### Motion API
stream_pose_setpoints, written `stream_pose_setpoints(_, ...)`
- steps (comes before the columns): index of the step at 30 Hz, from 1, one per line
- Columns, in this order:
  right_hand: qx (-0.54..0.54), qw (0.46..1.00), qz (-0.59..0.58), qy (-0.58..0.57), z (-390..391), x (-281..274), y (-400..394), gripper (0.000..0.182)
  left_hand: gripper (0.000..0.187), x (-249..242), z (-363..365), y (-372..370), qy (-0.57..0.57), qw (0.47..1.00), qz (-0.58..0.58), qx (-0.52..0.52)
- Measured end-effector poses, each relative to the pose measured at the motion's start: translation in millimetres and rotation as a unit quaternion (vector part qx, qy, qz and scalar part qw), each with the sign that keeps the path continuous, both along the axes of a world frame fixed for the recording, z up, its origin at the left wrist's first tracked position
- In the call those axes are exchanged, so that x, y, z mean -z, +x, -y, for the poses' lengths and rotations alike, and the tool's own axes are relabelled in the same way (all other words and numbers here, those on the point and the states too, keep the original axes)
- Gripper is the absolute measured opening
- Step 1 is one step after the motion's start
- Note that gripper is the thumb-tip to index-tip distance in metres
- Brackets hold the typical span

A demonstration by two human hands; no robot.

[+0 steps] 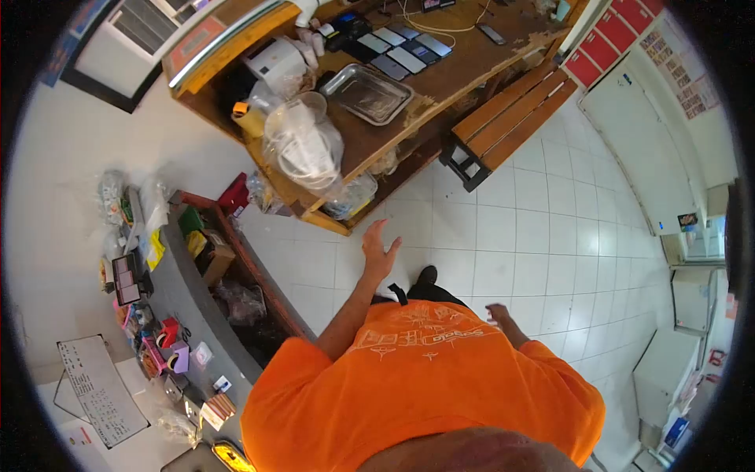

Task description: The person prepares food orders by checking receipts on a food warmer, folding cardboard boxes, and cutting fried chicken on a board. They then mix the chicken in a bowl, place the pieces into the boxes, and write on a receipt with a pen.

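My left hand hangs in the air over the tiled floor, in front of the orange shirt. Its fingers are stretched and the thumb stands apart, with nothing in them. The nearest thing ahead of it is the front corner of a wooden workbench; a gap lies between them. Lower and to the right, my right hand is held beside my body, its fingers loosely apart and holding nothing that I can see. A dark shoe shows on the floor between the two hands.
On the bench are a metal tray, several phones and plastic bags. A slatted wooden bench stands to its right. Left is a grey counter with an open shelf and small goods. White cabinets line the right.
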State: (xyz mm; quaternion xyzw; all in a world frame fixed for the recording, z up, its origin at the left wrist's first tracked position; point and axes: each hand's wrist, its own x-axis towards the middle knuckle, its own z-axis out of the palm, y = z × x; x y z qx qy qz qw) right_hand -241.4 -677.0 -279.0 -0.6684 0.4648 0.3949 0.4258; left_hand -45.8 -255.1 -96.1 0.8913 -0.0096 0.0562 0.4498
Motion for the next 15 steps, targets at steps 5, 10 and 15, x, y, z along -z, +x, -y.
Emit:
stream_pose_setpoints(5, -0.285, 0.906, 0.257, -0.178, 46, 3, 202, 0.037, 0.055, 17, 60, 120, -0.009, 0.998, -0.032, 0.050)
stream_pose_setpoints(10, -0.310, 0.733, 0.551, -0.249, -38, -79, 460, 0.035, 0.048, 24, 105, 253, -0.015, 0.996, -0.011, 0.089)
stream_pose_setpoints(15, -0.453, 0.643, 0.568, -0.243, -145, -159, 657, 0.045, 0.043, 49, 156, 392, 0.058, 0.991, 0.034, 0.115)
